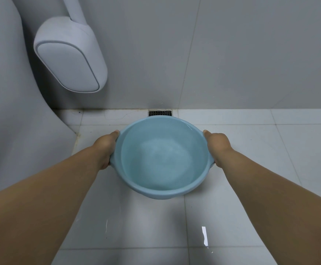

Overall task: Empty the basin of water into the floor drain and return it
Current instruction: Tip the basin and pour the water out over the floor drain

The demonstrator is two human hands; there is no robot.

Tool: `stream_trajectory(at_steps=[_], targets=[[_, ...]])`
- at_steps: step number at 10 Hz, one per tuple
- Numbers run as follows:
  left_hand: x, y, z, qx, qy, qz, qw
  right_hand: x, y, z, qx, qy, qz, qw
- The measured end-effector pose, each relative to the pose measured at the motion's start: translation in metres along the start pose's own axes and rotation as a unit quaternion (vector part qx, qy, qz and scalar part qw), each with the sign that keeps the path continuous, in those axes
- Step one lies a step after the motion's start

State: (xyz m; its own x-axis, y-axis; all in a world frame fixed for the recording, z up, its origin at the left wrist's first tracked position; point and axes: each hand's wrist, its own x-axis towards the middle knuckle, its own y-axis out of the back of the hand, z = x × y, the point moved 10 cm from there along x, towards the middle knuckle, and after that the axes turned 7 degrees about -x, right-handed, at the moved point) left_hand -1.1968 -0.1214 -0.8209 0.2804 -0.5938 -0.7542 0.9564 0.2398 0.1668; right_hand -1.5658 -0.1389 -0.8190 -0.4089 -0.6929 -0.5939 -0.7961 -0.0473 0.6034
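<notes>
A light blue round basin [162, 194] holding clear water is lifted above the white tiled floor, roughly level. My left hand [107, 148] grips its left rim handle and my right hand [218, 146] grips the right one. The dark grated floor drain [160, 113] lies just beyond the basin's far rim, against the base of the wall; the basin hides its near edge.
A grey tiled wall [232, 54] rises right behind the drain. A white wall-mounted holder [67, 56] hangs at the upper left. A large white curved fixture [12, 102] fills the left side. Wet reflections shine on the floor tiles [204, 236] near me.
</notes>
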Motion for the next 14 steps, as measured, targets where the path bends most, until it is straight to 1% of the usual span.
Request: stream_trajectory(at_steps=[3, 5, 6, 7, 8, 10, 13, 14], targets=[[-0.0005, 0.0011, 0.0002, 0.002, 0.004, 0.004, 1.0, -0.003, 0.0008, -0.0037, -0.008, 0.017, 0.004, 1.0], [-0.0011, -0.0004, 0.0016, 0.007, -0.001, 0.002, 1.0, -0.0016, 0.0011, -0.0003, -0.009, -0.011, -0.005, 1.0], [-0.0007, 0.0, 0.0013, 0.005, 0.0, 0.003, 1.0, -0.0014, 0.0002, -0.0042, -0.029, 0.014, 0.0, 0.999], [-0.001, -0.0006, 0.002, 0.003, -0.001, 0.004, 1.0, -0.0013, -0.0013, -0.0044, -0.047, 0.014, -0.013, 0.999], [-0.0013, -0.0006, 0.0011, 0.004, 0.001, 0.003, 1.0, 0.0012, -0.0003, 0.0014, -0.034, -0.015, -0.018, 0.999], [0.0012, 0.001, 0.0008, 0.003, -0.001, 0.003, 1.0, 0.0005, -0.0005, 0.002, -0.022, -0.025, -0.018, 0.999], [-0.0006, 0.0002, 0.0009, 0.003, 0.003, 0.005, 1.0, 0.0013, 0.0, 0.0007, -0.021, -0.016, -0.017, 0.999], [0.0, 0.0, 0.0012, 0.003, 0.002, 0.002, 1.0, 0.0048, -0.0021, -0.0014, -0.024, 0.011, -0.01, 1.0]])
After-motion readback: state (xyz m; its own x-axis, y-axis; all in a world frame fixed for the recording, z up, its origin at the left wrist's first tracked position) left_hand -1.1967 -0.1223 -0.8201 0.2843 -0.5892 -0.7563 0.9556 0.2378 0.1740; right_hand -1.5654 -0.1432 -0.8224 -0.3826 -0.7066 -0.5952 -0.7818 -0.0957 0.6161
